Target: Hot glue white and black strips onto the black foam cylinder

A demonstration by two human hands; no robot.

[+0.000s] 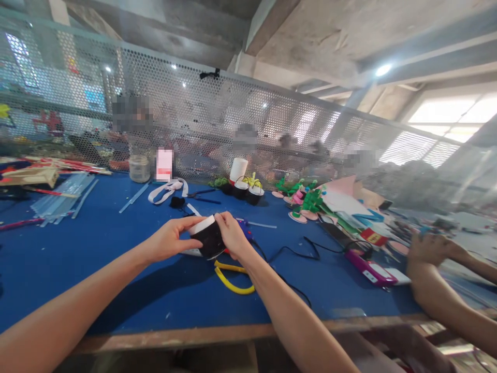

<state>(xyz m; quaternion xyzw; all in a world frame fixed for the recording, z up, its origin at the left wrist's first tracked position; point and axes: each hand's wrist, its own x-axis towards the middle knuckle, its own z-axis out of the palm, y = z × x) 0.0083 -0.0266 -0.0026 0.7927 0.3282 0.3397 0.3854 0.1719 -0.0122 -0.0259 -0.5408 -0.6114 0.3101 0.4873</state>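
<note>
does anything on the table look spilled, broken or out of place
Nothing looks clearly spilled or broken. The heap of sheets on the right is the untidiest spot, lying overlapped at odd angles. The black-and-white piece is tilted, but the left hand and right hand hold it.

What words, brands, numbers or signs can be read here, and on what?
None can be read with certainty.
Red card: yellow marking, too small and blurred.
Purple device: white label, too small to read.
Upright pink-and-white panel: pixelated, unreadable.
Held black-and-white cup-shaped piece: no lettering visible.
</note>
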